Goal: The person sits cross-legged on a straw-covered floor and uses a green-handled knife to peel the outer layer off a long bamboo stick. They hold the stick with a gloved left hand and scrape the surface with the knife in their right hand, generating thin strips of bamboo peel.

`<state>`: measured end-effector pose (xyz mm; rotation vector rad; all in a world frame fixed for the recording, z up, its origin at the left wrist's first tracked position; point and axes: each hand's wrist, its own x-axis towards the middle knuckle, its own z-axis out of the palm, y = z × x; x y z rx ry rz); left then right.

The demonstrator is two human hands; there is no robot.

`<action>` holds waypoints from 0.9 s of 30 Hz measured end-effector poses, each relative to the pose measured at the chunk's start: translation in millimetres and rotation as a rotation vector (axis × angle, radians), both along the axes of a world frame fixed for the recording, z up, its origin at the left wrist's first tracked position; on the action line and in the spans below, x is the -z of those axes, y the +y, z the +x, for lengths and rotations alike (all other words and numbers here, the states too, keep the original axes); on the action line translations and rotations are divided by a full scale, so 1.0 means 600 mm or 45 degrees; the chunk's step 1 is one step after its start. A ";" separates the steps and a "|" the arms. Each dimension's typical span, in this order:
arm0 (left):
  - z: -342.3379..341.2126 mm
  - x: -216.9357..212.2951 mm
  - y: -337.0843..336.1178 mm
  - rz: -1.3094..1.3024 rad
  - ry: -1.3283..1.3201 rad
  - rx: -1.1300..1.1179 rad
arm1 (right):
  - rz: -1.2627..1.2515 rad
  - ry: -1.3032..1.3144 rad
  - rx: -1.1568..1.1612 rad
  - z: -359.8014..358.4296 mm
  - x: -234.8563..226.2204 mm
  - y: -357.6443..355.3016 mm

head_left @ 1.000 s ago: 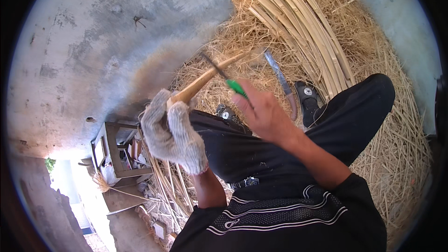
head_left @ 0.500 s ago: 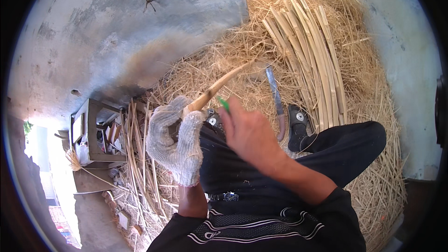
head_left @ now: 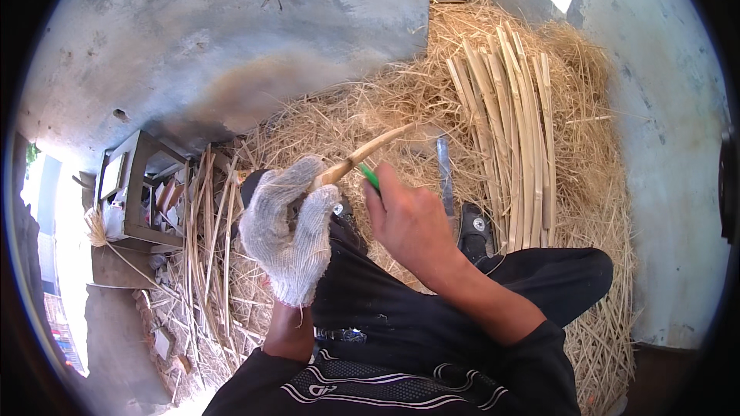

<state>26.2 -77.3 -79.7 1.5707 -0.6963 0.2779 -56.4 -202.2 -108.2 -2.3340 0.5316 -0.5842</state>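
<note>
My left hand [head_left: 287,219], in a pale knitted glove, is closed round the near end of a bamboo strip [head_left: 375,145]. The strip points away to the upper right, narrows toward its far end and has a dark joint partway along. My bare right hand [head_left: 416,219] is closed on a slim green-handled tool [head_left: 371,177], whose upper end lies beside the strip near the dark joint. The rest of the tool is hidden in my fingers, and I cannot make out a blade.
Several pale split strips [head_left: 515,139] lie bundled on straw-like shavings [head_left: 385,100] at the right. A long blade-like tool [head_left: 445,169] lies before my shoe [head_left: 475,227]. Grey walls [head_left: 231,23] rise at left and right. A small cabinet [head_left: 146,192] and thin sticks [head_left: 212,223] are at left.
The surroundings have shifted down in the picture as the view tilted. Both hands keep their grips; the strip sits slightly lower, with the green tool still beside it.
</note>
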 end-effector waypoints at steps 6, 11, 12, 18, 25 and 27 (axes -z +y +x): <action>-0.003 -0.003 -0.008 -0.062 -0.122 0.209 | -0.036 0.180 0.175 -0.046 0.126 -0.093; -0.018 -0.026 -0.004 0.059 0.037 0.112 | 0.384 -0.126 -0.134 -0.060 -0.073 0.012; -0.017 -0.028 -0.005 0.058 0.017 0.118 | 0.366 -0.164 -0.136 -0.060 -0.085 0.020; -0.021 -0.030 -0.017 0.099 0.033 0.162 | 0.240 -0.184 -0.041 -0.045 -0.044 0.017; -0.018 -0.026 -0.004 0.132 -0.059 0.185 | 0.402 -0.133 -0.113 -0.072 -0.081 0.043; -0.019 -0.020 -0.006 0.088 -0.008 0.173 | 0.411 -0.150 -0.140 -0.076 -0.083 0.043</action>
